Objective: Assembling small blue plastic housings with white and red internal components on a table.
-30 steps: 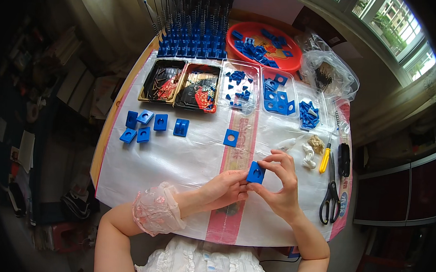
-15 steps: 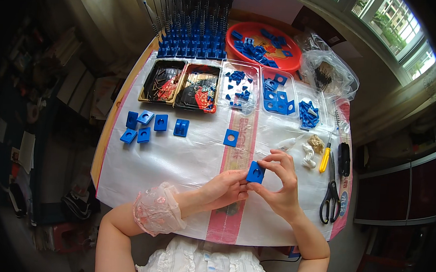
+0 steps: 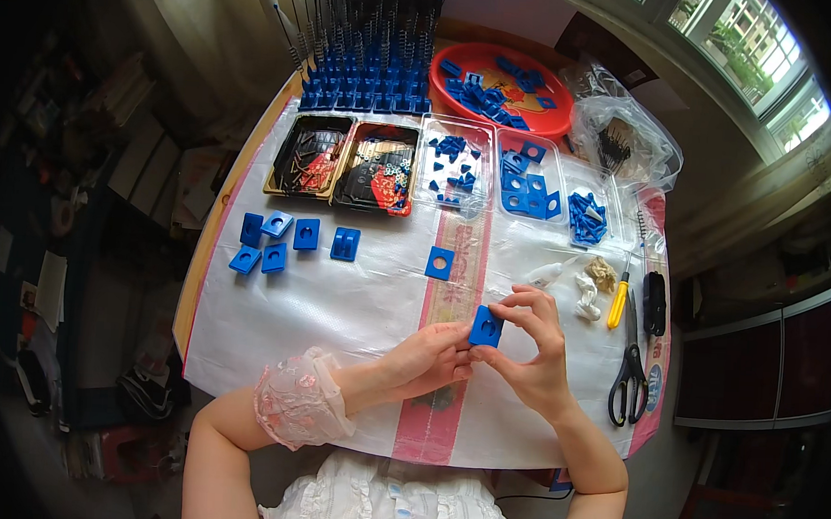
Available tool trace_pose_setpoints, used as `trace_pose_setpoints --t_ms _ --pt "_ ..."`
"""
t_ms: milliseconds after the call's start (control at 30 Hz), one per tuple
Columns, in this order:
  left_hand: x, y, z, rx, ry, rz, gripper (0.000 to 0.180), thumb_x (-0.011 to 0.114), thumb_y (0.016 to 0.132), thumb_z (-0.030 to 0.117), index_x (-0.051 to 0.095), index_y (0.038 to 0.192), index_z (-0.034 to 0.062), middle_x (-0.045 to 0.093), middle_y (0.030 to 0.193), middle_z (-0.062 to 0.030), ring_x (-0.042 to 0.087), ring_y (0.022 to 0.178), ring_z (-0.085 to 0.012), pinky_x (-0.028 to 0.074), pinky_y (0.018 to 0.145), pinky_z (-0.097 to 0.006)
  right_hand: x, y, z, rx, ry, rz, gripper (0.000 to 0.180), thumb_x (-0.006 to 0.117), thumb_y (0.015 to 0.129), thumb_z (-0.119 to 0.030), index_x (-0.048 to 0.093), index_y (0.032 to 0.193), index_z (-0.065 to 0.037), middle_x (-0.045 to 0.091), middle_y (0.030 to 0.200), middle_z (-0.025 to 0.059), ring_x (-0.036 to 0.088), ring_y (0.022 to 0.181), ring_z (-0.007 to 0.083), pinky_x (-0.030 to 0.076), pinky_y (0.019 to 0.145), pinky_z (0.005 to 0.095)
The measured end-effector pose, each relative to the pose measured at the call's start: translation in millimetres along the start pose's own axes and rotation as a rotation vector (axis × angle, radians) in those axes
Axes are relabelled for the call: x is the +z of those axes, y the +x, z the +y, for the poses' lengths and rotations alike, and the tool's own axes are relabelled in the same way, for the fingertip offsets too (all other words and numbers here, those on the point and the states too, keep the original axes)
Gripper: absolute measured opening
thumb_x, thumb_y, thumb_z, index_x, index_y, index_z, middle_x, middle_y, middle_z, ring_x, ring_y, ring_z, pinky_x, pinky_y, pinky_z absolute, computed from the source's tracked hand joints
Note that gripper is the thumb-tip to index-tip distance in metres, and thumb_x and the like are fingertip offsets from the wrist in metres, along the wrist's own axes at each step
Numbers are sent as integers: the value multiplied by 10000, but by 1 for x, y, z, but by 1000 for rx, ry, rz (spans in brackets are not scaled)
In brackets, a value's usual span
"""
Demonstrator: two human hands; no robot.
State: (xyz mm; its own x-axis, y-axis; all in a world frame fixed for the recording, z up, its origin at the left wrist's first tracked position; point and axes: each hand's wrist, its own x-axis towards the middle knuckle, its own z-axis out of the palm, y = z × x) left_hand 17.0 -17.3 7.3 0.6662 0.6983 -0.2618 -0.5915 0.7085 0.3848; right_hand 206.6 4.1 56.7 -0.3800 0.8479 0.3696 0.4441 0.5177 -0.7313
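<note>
Between my two hands, above the covered table, is a small blue plastic block (image 3: 486,326) with a round hole in its face. My left hand (image 3: 427,358) pinches its left side, with the fingers curled. The thumb and fingers of my right hand (image 3: 535,352) close on its right side, one at the top edge and the other near the bottom. A flat blue plate with a hole (image 3: 440,263) lies just beyond. Farther left, several similar blue blocks (image 3: 274,258) are grouped, with one ridged blue piece (image 3: 345,244) set apart from them.
Clear trays of blue parts (image 3: 535,195) and black trays of small metal pieces (image 3: 310,160) line the back. Behind them stand a rack of spring rods (image 3: 367,78) and a red basin (image 3: 550,121). A yellow-handled screwdriver (image 3: 618,306) and black scissors (image 3: 629,383) lie at right.
The blue block has shifted very slightly in my hands. Both hands keep their grip, and nothing else on the table has moved.
</note>
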Motion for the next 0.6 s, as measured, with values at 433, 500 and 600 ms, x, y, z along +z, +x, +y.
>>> trace_pose_setpoints --t_ms 433,500,600 --pt "-7 3 -2 12 -19 -52 216 488 1049 274 560 1172 111 614 1034 29 562 912 -52 430 721 -233 3 -3 2 58 60 15 453 859 630 -79 696 1052 -51 609 1062 95 534 1144 308 445 949 410" --pt "-4 2 -1 9 -7 -31 221 484 1051 275 560 1174 109 614 1032 29 562 909 -50 432 723 -234 4 -3 1 58 54 22 451 855 631 -74 696 1052 -49 607 1059 95 534 1139 305 446 947 408" --pt "-4 1 -1 15 1 -24 228 480 1053 281 561 1181 110 615 1031 31 564 909 -47 434 727 -235 4 -3 0 55 50 29 450 850 630 -69 697 1053 -47 605 1054 95 534 1132 301 447 943 404"
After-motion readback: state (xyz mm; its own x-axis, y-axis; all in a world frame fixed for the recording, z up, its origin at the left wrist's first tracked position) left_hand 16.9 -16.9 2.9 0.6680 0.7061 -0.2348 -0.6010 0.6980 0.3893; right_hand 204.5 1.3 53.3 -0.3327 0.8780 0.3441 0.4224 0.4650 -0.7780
